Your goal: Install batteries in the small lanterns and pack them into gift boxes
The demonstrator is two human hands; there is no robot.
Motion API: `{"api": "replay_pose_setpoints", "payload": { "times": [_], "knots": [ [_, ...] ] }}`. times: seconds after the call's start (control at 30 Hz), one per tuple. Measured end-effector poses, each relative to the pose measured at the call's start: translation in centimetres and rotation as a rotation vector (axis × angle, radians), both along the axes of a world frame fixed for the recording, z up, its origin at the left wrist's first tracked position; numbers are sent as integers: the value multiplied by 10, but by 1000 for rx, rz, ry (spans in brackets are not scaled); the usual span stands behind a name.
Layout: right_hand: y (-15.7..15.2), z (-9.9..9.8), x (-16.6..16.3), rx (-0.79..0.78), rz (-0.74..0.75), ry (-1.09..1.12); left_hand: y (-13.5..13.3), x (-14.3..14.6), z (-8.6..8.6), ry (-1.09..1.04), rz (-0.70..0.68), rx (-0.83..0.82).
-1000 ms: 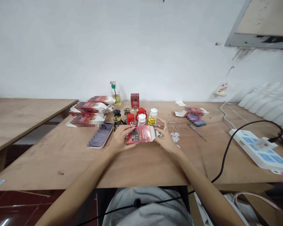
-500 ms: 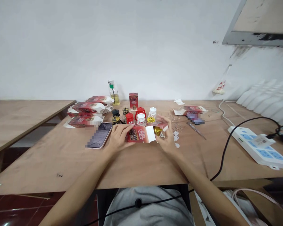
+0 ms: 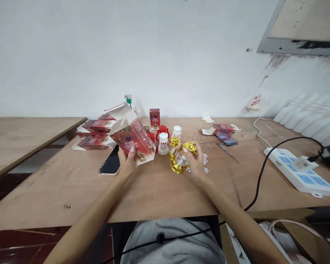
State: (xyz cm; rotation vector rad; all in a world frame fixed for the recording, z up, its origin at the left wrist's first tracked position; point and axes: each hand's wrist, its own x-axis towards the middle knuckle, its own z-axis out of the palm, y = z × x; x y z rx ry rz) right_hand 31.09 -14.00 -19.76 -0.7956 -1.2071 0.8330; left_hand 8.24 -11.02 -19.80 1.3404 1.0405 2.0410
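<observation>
My left hand (image 3: 127,162) grips a red printed carton (image 3: 132,137) from below and holds it tilted up above the table, its white flap open at the top. My right hand (image 3: 194,161) is closed round a small gold lantern (image 3: 181,157) lying on its side just above the wooden table (image 3: 159,190). Behind the two hands stands a cluster of little lanterns: a red one (image 3: 162,131), a white one (image 3: 163,143) and a gold one (image 3: 174,142).
A pink phone (image 3: 112,164) lies under the raised carton. Flat red cartons (image 3: 95,134) are stacked at the left, one upright red box (image 3: 154,118) stands at the back. Small metal parts (image 3: 205,148), a screwdriver (image 3: 227,151) and a white power strip (image 3: 299,169) with a black cable lie to the right.
The gold lantern has come out of the carton's right end into my right hand. My left hand has lifted the carton up and to the left, off the table.
</observation>
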Motion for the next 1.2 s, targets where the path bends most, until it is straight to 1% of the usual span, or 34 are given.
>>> {"api": "replay_pose_setpoints", "payload": {
  "times": [0.03, 0.1, 0.13, 0.2, 0.3, 0.33, 0.4, 0.47, 0.5, 0.6, 0.7, 0.77, 0.87, 0.97, 1.1, 1.2],
  "knots": [
    [-4, 0, -1, 6, 64, -98, -1, 4, 2, -131, -122, -66],
    [-8, 0, -5, 38, 129, -238, -4, 11, 8, -314, -347, -196],
    [-10, 0, -6, 59, 143, -283, -6, 14, 11, -367, -431, -247],
    [-11, -1, -9, 106, 142, -346, -10, 15, 17, -440, -531, -309],
    [-11, 1, -10, 216, 89, -449, -14, 13, 21, -522, -582, -336],
    [-12, 2, -10, 289, 50, -494, -14, 12, 20, -544, -590, -338],
    [-13, 3, -11, 484, -39, -580, -13, 11, 18, -567, -612, -330],
    [-16, 3, -12, 684, -119, -628, -12, 11, 15, -562, -644, -326],
    [-18, 2, -14, 759, -141, -636, -12, 11, 13, -552, -661, -330],
    [-23, -3, -20, 877, -134, -619, -13, 11, 9, -512, -717, -378],
    [-26, -7, -24, 911, -117, -601, -14, 11, 7, -472, -757, -412],
    [-26, -8, -24, 886, -97, -603, -15, 11, 7, -448, -771, -410],
    [-26, -6, -23, 822, -42, -604, -15, 10, 8, -420, -755, -398],
    [-25, -5, -21, 804, -15, -582, -18, 11, 8, -391, -737, -410],
    [-24, -3, -21, 788, -8, -545, -23, 12, 7, -376, -738, -444],
    [-22, -2, -21, 767, -27, -557, -23, 14, 7, -404, -715, -411]
  ]
}}
